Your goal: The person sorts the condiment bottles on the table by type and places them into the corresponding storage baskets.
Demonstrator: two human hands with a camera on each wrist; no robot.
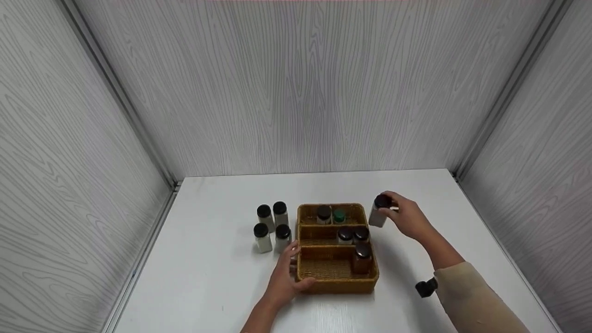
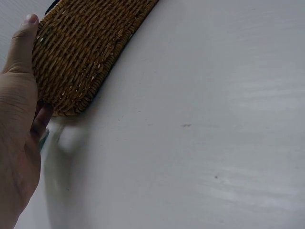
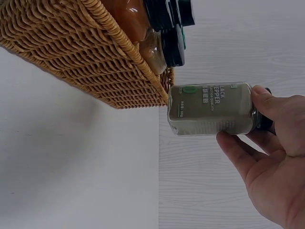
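A wicker basket (image 1: pixel 337 286) with three compartments stands on the table. My left hand (image 1: pixel 282 280) grips its near left corner, thumb at the front rim and fingers along the left side; the left wrist view shows that hand (image 2: pixel 19 105) against the woven wall. Just beyond the basket's far right corner, my right hand (image 1: pixel 407 216) holds a black pepper jar (image 3: pixel 212 109) by its dark cap, raised and slightly tilted. Inside the basket, a dark-capped jar (image 1: pixel 323 215) and a green-capped one (image 1: pixel 339 216) sit at the back, two jars (image 1: pixel 345 236) in the middle, and a reddish-brown jar (image 1: pixel 362 260) in front.
Several black-capped spice jars (image 1: pixel 262 240) stand grouped left of the basket, the nearest close to my left fingers. A white table (image 1: pixel 208 286) lies under everything, with grey wood-grain panels (image 1: pixel 296 92) at the back and both sides.
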